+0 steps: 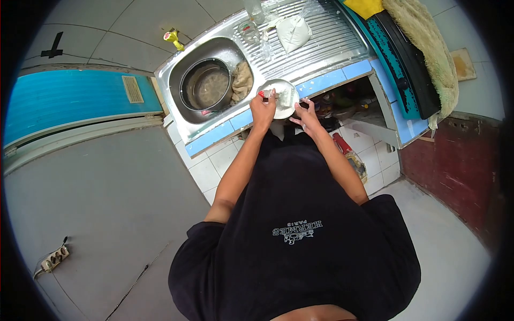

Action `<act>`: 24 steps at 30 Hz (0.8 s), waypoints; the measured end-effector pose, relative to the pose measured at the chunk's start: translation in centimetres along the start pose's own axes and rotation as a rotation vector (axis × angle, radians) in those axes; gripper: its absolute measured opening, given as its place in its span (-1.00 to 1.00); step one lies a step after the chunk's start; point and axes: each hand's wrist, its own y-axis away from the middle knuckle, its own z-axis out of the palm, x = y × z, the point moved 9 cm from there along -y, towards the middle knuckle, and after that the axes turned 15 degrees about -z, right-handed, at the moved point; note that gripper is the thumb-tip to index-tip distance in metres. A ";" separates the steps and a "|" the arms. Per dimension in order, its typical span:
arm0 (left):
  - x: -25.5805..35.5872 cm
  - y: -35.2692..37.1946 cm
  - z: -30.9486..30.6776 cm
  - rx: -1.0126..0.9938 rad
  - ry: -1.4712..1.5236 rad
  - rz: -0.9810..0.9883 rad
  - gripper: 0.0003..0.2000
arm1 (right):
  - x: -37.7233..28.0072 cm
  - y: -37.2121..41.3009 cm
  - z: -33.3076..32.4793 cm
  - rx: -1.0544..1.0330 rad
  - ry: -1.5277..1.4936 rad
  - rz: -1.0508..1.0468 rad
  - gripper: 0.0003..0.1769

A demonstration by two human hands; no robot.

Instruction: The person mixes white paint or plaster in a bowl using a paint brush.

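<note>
A round white plate (279, 84) is in front of my body, at the front edge of the sink counter. On it lies a pale whitish piece (287, 98). My left hand (263, 111) is closed at the plate's left side, its thumb reaching over the rim. A small red bit (261, 94) shows by its fingers; I cannot tell what it belongs to. On the opposite side, my right hand (309, 117) grips the plate's rim, fingers curved round the edge.
Left of the plate, the steel sink (176, 96) holds a dark round pot (209, 85) with cloudy water and a brown cloth (242, 80). A white plastic bag (293, 33) and a glass (248, 32) stand on the ribbed drainboard (332, 43). A teal-and-black appliance (399, 64) is at right.
</note>
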 end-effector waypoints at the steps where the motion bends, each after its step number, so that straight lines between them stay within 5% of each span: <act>1: 0.4 -0.1 -0.2 0.000 0.001 0.000 -0.75 | 0.1 -0.2 -0.1 0.000 0.002 -0.005 -0.31; 7: 1.9 -0.4 -4.3 0.262 -0.087 0.152 -0.72 | -0.3 0.1 -0.1 0.014 0.026 -0.001 -0.34; 11: -0.1 -1.3 -3.5 0.262 -0.018 0.046 -0.70 | -0.8 0.2 0.6 -0.059 0.011 -0.009 -0.39; 16: -3.1 -1.6 -0.8 0.012 0.062 -0.212 -0.67 | -1.0 0.5 0.7 -0.070 0.056 0.011 -0.42; 24: -0.9 -0.6 -0.9 -0.203 -0.201 0.027 -0.76 | -1.2 0.5 0.7 -0.072 0.078 0.018 -0.42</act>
